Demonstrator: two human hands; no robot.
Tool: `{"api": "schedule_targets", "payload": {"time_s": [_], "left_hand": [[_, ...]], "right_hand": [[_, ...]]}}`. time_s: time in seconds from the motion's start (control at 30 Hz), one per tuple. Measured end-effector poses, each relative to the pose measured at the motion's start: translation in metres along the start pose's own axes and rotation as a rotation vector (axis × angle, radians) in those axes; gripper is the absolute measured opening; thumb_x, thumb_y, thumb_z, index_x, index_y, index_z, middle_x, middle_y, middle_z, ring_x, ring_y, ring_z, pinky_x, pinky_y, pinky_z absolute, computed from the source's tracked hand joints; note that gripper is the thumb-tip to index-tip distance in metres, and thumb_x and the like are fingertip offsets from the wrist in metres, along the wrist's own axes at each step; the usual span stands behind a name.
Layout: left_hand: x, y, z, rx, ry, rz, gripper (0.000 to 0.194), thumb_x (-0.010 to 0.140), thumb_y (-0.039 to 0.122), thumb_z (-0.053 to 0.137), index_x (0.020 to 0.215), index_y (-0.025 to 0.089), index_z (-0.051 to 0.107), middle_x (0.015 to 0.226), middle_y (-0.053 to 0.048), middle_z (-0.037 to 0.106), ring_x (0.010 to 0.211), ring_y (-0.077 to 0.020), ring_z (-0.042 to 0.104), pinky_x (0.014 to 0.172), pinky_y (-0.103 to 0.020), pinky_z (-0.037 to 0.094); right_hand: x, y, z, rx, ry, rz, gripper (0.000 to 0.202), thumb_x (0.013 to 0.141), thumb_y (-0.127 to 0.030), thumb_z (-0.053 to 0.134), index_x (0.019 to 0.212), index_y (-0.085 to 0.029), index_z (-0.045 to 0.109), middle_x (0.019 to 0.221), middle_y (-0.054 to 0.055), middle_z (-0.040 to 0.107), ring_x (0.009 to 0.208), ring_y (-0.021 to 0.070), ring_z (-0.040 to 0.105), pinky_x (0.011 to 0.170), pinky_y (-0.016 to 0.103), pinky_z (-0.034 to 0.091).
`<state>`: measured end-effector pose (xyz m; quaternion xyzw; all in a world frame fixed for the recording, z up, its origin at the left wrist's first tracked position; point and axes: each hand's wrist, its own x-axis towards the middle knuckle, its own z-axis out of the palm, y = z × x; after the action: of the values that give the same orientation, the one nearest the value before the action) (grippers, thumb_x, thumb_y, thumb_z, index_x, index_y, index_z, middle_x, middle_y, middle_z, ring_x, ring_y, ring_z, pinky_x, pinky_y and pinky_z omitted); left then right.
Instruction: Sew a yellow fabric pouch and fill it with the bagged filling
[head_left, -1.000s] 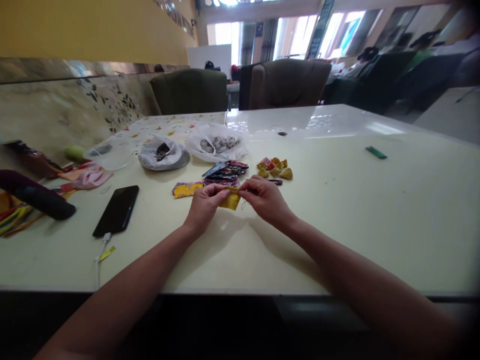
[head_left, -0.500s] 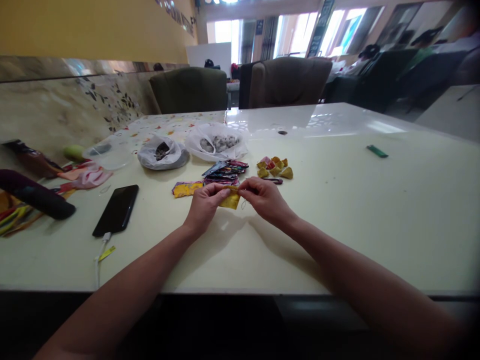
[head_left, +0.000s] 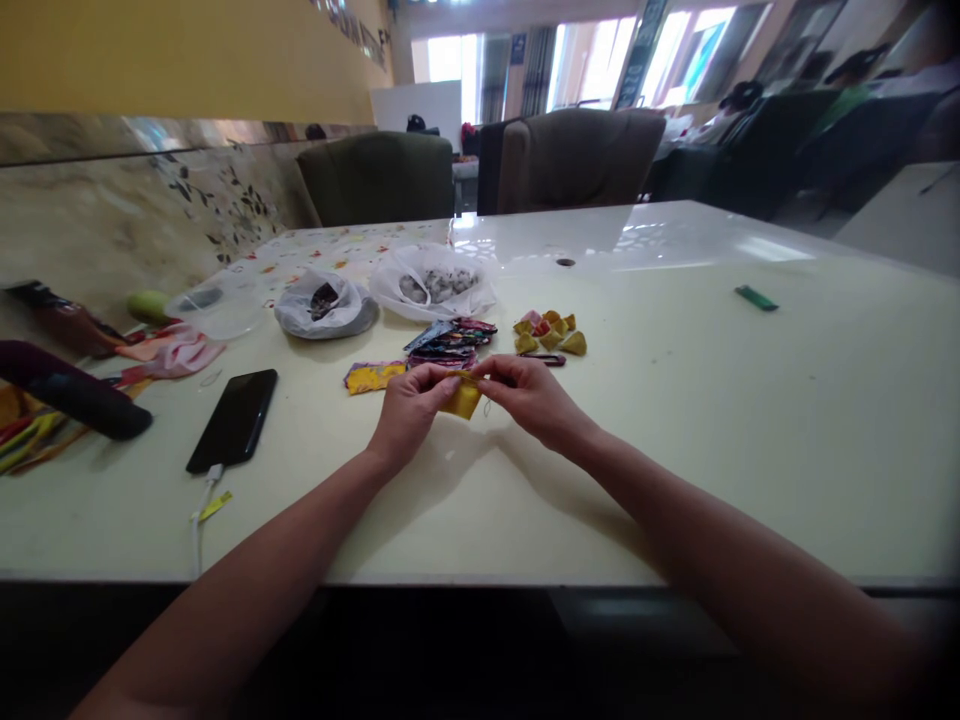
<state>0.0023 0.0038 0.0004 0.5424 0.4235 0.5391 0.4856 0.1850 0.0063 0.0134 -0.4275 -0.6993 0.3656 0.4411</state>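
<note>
A small piece of yellow cloth hangs between my hands above the table. My left hand pinches its upper left part. The fingers of my right hand close on its upper right corner, and a thin loop of thread dangles below them. Just beyond my hands lie a pile of dark patterned cloth pieces and a dark narrow tool. Yellow cloth pieces rest left of my left hand. Several small yellow stuffed triangles sit behind my right hand.
Two white plastic bags with contents stand at the back. A phone with a cable lies left, near a dark purple object and cloth scraps. A green lighter-like object lies right. Chairs and people are beyond.
My right fingers have shifted slightly at the cloth's top edge. The yellow cloth looks a little more folded or tilted, and the thread loop hangs closer to it.
</note>
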Motion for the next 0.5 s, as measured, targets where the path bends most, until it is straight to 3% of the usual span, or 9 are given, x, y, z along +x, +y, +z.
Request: {"api": "schedule_targets", "payload": {"time_s": [0.5], "left_hand": [[-0.0019, -0.0005, 0.0022, 0.068, 0.072, 0.05, 0.025, 0.072, 0.037, 0.081, 0.081, 0.015, 0.072, 0.079, -0.004, 0.071, 0.072, -0.0148, 0.062, 0.069, -0.026, 0.049]], "right_hand": [[0.0002, 0.0001, 0.002, -0.008, 0.01, -0.013, 0.016, 0.084, -0.028, 0.062, 0.086, -0.016, 0.072, 0.076, 0.003, 0.068, 0.069, 0.0148, 0.054, 0.066, 0.029, 0.041]]}}
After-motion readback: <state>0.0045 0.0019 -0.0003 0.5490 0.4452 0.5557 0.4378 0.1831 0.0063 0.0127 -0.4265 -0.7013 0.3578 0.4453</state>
